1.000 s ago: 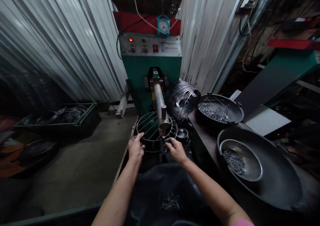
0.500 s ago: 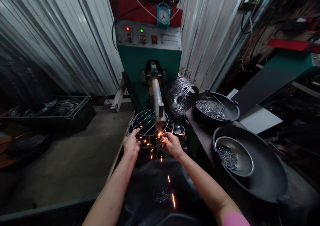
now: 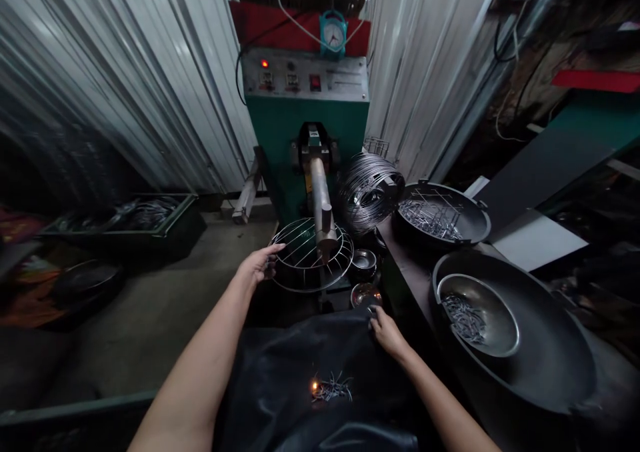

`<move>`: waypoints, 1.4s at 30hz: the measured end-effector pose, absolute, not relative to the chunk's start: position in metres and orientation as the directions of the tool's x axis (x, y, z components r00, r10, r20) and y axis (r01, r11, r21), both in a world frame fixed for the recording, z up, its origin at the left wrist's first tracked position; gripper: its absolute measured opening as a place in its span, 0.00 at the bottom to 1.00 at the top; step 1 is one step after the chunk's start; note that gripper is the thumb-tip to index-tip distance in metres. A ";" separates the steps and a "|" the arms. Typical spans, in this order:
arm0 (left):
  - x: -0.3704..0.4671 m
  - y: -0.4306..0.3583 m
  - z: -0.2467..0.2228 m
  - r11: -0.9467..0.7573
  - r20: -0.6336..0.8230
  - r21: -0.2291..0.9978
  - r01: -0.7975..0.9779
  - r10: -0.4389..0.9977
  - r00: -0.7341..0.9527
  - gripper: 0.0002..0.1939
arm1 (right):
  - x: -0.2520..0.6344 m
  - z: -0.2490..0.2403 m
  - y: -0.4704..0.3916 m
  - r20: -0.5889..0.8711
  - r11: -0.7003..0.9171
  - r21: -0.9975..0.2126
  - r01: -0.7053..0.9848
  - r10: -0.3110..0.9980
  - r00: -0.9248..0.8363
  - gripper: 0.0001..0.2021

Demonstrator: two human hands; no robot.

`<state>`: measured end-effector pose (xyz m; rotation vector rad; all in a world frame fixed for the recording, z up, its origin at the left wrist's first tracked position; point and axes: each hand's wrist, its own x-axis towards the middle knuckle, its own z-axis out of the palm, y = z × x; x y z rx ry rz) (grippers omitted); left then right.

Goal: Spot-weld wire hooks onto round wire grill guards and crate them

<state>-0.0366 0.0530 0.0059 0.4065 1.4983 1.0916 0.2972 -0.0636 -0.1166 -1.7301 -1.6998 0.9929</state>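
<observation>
A round wire rack (image 3: 295, 285) sits under the metal arm (image 3: 321, 195) of a green machine (image 3: 310, 115). My left hand (image 3: 260, 263) has its fingers closed on the left rim of the rack. Lower right, my right hand (image 3: 384, 329) is closed in a pinch at the edge of the black apron (image 3: 280, 359); what is between its fingertips is too small to name. Short wire pieces (image 3: 334, 389) lie on the apron, with a glowing orange spot beside them. Small metal bowls (image 3: 364, 261) stand right of the rack.
A coil of wire (image 3: 371, 192) stands right of the machine. Further right are a dark pan (image 3: 470, 222) with bent wires and a larger pan (image 3: 545, 345) holding a metal bowl (image 3: 505, 325) of short wires. A green crate (image 3: 185, 213) is at left.
My right hand has moved down and right, away from the rack and the machine's tip. The spray of sparks has stopped and the green light is off. The view has shifted slightly.
</observation>
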 end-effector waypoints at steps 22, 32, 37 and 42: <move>-0.003 0.011 -0.001 0.158 -0.381 0.877 -0.454 0.803 -0.458 0.20 | 0.191 -0.028 -0.022 0.187 0.231 -0.916 0.327 0.969 -0.161 0.06; -0.001 0.013 -0.004 0.174 -0.399 0.872 -0.458 0.795 -0.457 0.21 | 0.194 -0.026 -0.018 0.131 0.162 -0.969 0.186 0.977 -0.167 0.05; -0.001 0.020 -0.005 0.183 -0.413 0.865 -0.467 0.786 -0.460 0.21 | 0.193 -0.025 -0.011 0.134 0.161 -0.977 0.141 0.974 -0.181 0.04; -0.002 0.029 -0.006 0.190 -0.449 0.844 -0.502 0.763 -0.465 0.22 | 0.193 -0.021 -0.002 0.116 0.140 -0.982 0.123 0.976 -0.183 0.04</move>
